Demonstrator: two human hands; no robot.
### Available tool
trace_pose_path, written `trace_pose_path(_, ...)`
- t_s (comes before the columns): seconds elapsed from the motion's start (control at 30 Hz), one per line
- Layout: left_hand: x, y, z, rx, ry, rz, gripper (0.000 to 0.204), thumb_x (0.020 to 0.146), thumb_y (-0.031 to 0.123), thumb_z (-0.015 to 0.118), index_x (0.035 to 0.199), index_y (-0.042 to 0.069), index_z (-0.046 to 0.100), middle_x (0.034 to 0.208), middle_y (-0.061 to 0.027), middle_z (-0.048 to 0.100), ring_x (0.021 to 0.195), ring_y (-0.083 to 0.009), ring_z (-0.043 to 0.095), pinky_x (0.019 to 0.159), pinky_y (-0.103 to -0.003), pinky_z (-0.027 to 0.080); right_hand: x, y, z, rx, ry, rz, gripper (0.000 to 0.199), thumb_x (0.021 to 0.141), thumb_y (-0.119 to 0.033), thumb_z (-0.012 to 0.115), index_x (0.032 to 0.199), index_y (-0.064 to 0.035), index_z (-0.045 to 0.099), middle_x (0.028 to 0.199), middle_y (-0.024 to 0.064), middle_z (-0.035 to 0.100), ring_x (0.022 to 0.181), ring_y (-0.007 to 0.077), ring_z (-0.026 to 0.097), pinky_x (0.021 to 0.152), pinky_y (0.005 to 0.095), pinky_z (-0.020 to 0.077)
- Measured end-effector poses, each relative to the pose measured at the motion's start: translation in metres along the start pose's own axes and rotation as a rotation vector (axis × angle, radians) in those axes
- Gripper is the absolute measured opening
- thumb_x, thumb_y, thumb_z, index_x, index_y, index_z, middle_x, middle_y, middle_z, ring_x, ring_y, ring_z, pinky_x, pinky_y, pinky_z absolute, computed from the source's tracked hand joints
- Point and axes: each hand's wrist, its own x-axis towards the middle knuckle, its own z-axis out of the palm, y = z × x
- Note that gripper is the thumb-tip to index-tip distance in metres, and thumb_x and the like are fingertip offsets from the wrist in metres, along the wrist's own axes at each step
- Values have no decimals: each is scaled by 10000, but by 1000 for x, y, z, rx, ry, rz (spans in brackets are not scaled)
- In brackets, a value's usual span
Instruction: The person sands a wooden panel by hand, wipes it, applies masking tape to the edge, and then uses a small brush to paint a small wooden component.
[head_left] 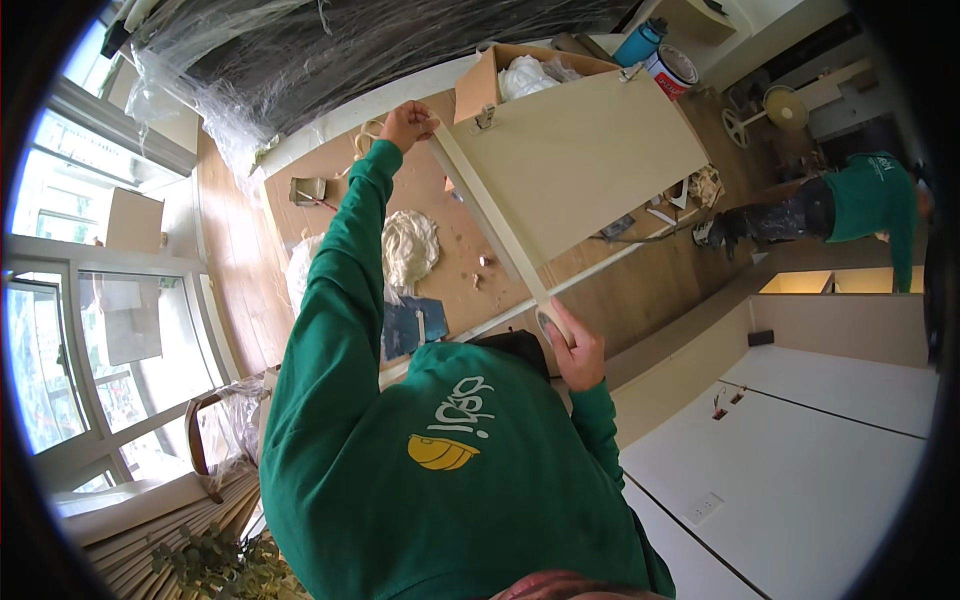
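Note:
A cream cabinet panel (580, 160) with two metal hinges on its far edge is tilted in front of me. My left hand (408, 124) reaches out to the panel's far left corner and presses down the end of a strip of beige masking tape (490, 215). The strip runs taut along the panel's left edge to a tape roll (552, 322) gripped in my right hand (578, 355), close to my chest. Both of my sleeves are green.
An open cardboard box (480, 85) of white stuffing sits behind the panel, near a blue can and white bucket (672, 68). White rags (410, 245) and a blue item (408, 328) lie on the brown floor board. Another person in green (870, 200) is at right. Windows at left.

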Motion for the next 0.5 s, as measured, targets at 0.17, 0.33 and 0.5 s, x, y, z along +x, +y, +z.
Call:
trace_pose_path(0.17, 0, -2, -2, 0, 0, -2, 266, 847, 45, 789, 1015, 4, 586, 843, -43, 649, 748, -131, 655, 680, -261, 595, 0, 2, 2, 17, 9, 5, 380, 929, -105, 659, 1298, -13, 641, 1143, 234, 701, 1040, 298, 713, 876, 345, 535)
trace_pose_path(0.33, -3, -4, -3, -36, -8, -35, 256, 853, 52, 787, 1020, 20, 595, 876, -34, 657, 782, -121, 654, 696, -256, 586, -1, 4, 1, -1, 9, 12, 373, 933, -109, 658, 1293, -9, 643, 1137, 229, 705, 1024, 292, 715, 869, 345, 535)
trace_pose_path(0.5, -6, 1, -1, -15, -10, -9, 256, 859, 48, 782, 1024, -2, 593, 880, -58, 672, 790, -128, 661, 694, -258, 592, 0, 5, 1, 5, 20, 14, 370, 934, -110, 660, 1290, -10, 647, 1114, 225, 712, 996, 288, 716, 852, 346, 535)
